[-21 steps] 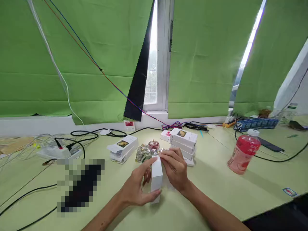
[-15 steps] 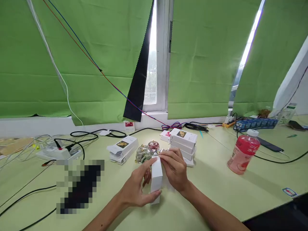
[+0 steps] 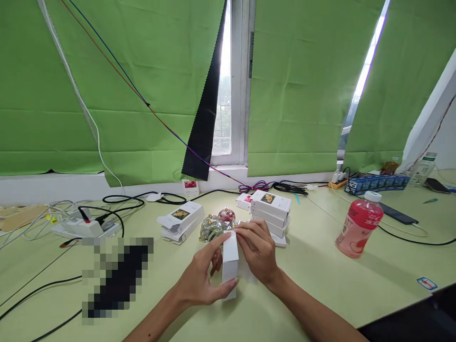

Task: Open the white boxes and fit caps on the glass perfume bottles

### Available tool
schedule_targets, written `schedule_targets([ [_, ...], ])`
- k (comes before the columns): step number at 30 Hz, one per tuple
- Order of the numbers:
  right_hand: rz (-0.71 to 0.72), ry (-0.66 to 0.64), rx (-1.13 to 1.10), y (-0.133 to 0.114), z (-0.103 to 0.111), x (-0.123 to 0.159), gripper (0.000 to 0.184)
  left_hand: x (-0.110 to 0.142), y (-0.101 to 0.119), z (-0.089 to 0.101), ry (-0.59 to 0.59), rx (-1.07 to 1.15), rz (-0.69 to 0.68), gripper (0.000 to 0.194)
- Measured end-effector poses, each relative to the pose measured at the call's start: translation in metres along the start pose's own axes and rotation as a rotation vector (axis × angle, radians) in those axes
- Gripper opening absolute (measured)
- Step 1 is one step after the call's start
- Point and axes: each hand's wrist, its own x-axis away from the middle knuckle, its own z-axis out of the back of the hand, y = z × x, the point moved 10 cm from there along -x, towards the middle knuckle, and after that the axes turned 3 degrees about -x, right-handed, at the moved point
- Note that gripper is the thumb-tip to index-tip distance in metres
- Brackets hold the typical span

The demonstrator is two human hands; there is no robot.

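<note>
A small white cardboard box (image 3: 230, 268) stands on edge on the table in front of me. My left hand (image 3: 199, 278) grips it from the left, with the thumb at the near end and the index finger near the top far edge. The fingers of my right hand (image 3: 260, 251) are pinched together at the box's far top end; the exact spot they hold is partly hidden. Just beyond lie glassy ornaments (image 3: 211, 227) in clear wrap and a pink, round one (image 3: 226, 215).
White boxes with flower pictures lie in a pile (image 3: 183, 219) at left and a stack (image 3: 271, 206) at right. A pink drink bottle (image 3: 359, 225) stands farther right, near a phone (image 3: 398, 213). Cables and a power strip (image 3: 87, 228) occupy the left side.
The view has shifted very slightly. Both hands keep nearly the same hold on the white box.
</note>
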Motion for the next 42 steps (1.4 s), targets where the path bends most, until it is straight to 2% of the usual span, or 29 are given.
schedule_targets([
  [19,-0.008,0.009,0.019,0.001,0.001,-0.001,0.025,0.0,0.001,0.001,0.013,-0.007,-0.008,0.083],
  [26,0.01,0.06,0.033,-0.004,0.007,-0.003,0.022,0.0,-0.001,0.003,0.033,-0.019,0.004,0.081],
  [32,-0.072,0.098,0.027,0.006,0.011,0.003,0.026,-0.005,-0.002,0.009,0.07,0.072,0.087,0.076],
  [38,-0.206,0.137,-0.02,0.022,0.013,0.013,0.023,-0.005,-0.012,0.022,0.183,0.17,0.191,0.069],
  [42,-0.226,0.085,-0.066,0.021,0.01,0.009,0.022,-0.003,-0.022,0.025,0.232,0.229,0.264,0.069],
])
